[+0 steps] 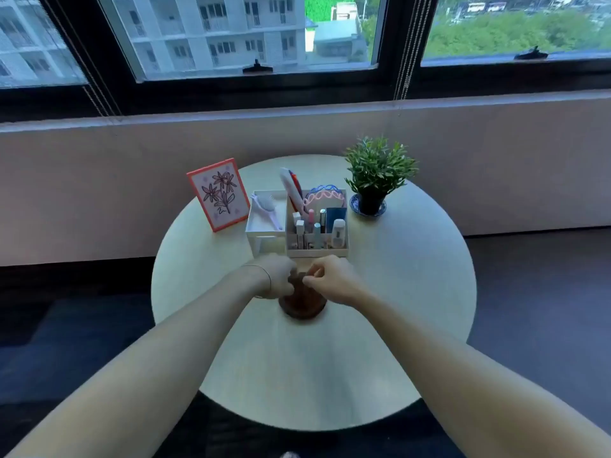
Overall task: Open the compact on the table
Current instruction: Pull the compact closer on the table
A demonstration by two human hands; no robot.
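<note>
A round dark brown compact [302, 304] lies near the middle of the round pale table [396, 309]. Both hands meet over its far edge. My left hand [276, 276] curls its fingers onto the compact's left far rim. My right hand [330, 276] pinches the top far rim from the right. The hands hide the far part of the compact, so I cannot tell whether the lid has lifted.
Just behind the hands stands a white organizer [317, 226] with cosmetics, beside a white tray box [266, 219] holding a brush. A framed flower card [219, 195] stands at back left, a potted plant [377, 175] at back right. Dark floor surrounds the table.
</note>
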